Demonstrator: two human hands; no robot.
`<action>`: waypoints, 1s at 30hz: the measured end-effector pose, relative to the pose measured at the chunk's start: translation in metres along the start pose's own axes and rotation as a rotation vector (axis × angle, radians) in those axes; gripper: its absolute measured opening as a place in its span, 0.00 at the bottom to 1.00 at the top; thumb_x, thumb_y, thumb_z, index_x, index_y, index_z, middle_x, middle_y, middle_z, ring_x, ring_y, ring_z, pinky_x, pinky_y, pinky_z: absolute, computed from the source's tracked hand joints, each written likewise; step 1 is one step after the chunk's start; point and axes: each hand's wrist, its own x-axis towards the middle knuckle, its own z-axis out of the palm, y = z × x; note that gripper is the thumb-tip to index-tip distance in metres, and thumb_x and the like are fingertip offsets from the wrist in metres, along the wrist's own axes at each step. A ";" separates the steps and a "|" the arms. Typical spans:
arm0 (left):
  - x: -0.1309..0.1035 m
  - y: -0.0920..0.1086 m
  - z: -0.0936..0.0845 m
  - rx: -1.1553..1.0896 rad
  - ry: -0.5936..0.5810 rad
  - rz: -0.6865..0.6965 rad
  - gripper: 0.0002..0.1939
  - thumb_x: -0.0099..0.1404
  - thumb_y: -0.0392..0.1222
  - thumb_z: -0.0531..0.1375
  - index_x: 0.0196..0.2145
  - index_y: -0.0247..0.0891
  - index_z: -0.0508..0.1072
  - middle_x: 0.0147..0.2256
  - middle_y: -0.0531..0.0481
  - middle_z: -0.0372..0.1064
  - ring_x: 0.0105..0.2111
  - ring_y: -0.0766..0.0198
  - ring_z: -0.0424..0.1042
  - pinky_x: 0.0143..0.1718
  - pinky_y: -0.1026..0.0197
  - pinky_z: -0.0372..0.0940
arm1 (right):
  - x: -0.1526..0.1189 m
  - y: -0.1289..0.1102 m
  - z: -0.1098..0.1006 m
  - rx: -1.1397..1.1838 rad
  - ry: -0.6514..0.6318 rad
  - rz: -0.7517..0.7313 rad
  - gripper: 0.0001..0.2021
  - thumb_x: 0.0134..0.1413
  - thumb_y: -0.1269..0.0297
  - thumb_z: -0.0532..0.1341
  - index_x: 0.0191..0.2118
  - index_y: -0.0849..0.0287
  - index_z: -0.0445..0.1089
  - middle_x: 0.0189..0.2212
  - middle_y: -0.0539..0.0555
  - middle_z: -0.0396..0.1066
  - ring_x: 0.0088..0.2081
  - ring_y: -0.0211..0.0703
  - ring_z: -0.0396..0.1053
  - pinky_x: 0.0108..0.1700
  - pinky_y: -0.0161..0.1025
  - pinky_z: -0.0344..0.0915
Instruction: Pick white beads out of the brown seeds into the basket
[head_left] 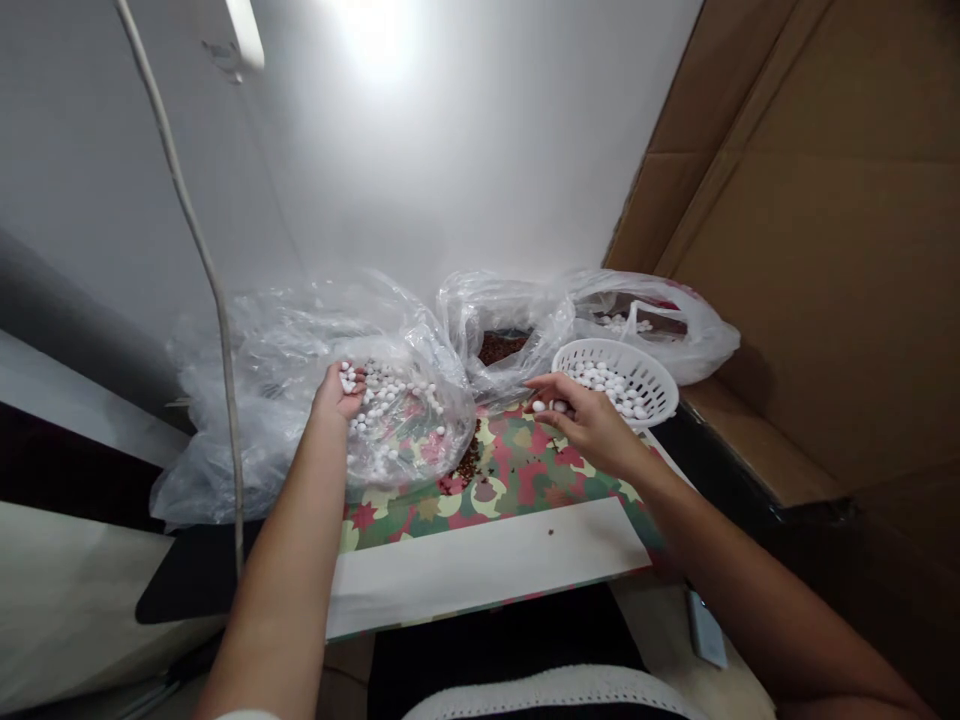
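My left hand (pixel 343 392) is cupped, palm up, with several small white balls (pixel 347 377) gathered in it. It is at the left side of an open clear plastic bag (pixel 450 440), where more loose white balls (pixel 381 400) lie. My right hand (pixel 577 415) is curled, thumb and fingers around a couple of white balls (pixel 539 406). It is in front of a white slotted basket (pixel 664 390), partly overlapping its left edge. Many white balls (pixel 611 385) rest inside the basket.
Behind stands a plastic bag (pixel 551 320) of reddish-brown bits (pixel 501 347). Another bag (pixel 705 335) holds white balls. Brown bits (pixel 470 460) are scattered on the patterned cloth (pixel 517 480). A white strip (pixel 487 560) edges the table; a cable (pixel 202 240) hangs left; cardboard (pixel 840 250) walls the right.
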 end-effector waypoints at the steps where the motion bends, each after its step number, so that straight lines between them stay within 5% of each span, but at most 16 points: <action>1: 0.000 0.001 0.000 -0.027 -0.008 -0.018 0.10 0.66 0.34 0.46 0.26 0.34 0.56 0.21 0.51 0.51 0.15 0.72 0.51 0.14 0.72 0.37 | -0.001 -0.001 0.004 0.010 -0.006 -0.002 0.16 0.56 0.61 0.56 0.50 0.57 0.64 0.38 0.51 0.69 0.32 0.29 0.65 0.35 0.28 0.59; 5: -0.004 0.005 -0.002 -0.141 -0.048 -0.045 0.11 0.65 0.35 0.44 0.25 0.34 0.56 0.18 0.55 0.43 0.13 0.72 0.44 0.12 0.70 0.35 | -0.001 -0.002 0.008 0.172 -0.038 0.031 0.16 0.55 0.59 0.57 0.46 0.62 0.62 0.38 0.54 0.69 0.31 0.28 0.63 0.33 0.26 0.59; 11: -0.007 0.002 -0.004 -0.293 -0.114 -0.056 0.07 0.61 0.30 0.44 0.30 0.31 0.61 0.23 0.49 0.53 0.18 0.71 0.56 0.12 0.75 0.38 | 0.004 0.001 0.013 0.571 -0.186 0.179 0.22 0.56 0.50 0.54 0.49 0.62 0.59 0.43 0.58 0.68 0.21 0.22 0.49 0.21 0.25 0.49; 18: 0.001 -0.008 -0.004 -0.352 -0.103 -0.075 0.05 0.57 0.29 0.46 0.29 0.29 0.60 0.35 0.36 0.60 0.26 0.68 0.62 0.15 0.77 0.47 | 0.005 0.021 0.030 0.352 -0.213 0.199 0.29 0.54 0.56 0.56 0.60 0.57 0.52 0.38 0.55 0.68 0.23 0.23 0.54 0.24 0.24 0.55; 23: -0.009 -0.012 -0.001 -0.331 -0.188 -0.126 0.12 0.54 0.26 0.48 0.36 0.29 0.65 0.40 0.34 0.60 0.28 0.66 0.64 0.15 0.77 0.48 | 0.002 0.022 0.033 0.362 -0.290 0.214 0.22 0.58 0.51 0.52 0.51 0.62 0.58 0.36 0.55 0.69 0.22 0.24 0.54 0.23 0.25 0.53; 26: -0.023 -0.019 0.006 -0.261 -0.231 -0.217 0.14 0.55 0.25 0.48 0.37 0.30 0.66 0.39 0.36 0.59 0.28 0.67 0.63 0.15 0.77 0.46 | 0.002 0.012 0.009 0.245 -0.141 0.182 0.21 0.58 0.48 0.52 0.46 0.63 0.61 0.33 0.54 0.68 0.23 0.27 0.57 0.24 0.26 0.54; 30: -0.043 -0.035 0.017 -0.194 -0.331 -0.301 0.15 0.58 0.24 0.49 0.42 0.29 0.66 0.34 0.41 0.58 0.25 0.70 0.60 0.14 0.77 0.44 | 0.017 0.023 -0.044 -0.135 0.341 0.181 0.19 0.56 0.53 0.54 0.45 0.63 0.62 0.32 0.55 0.69 0.27 0.31 0.61 0.28 0.28 0.56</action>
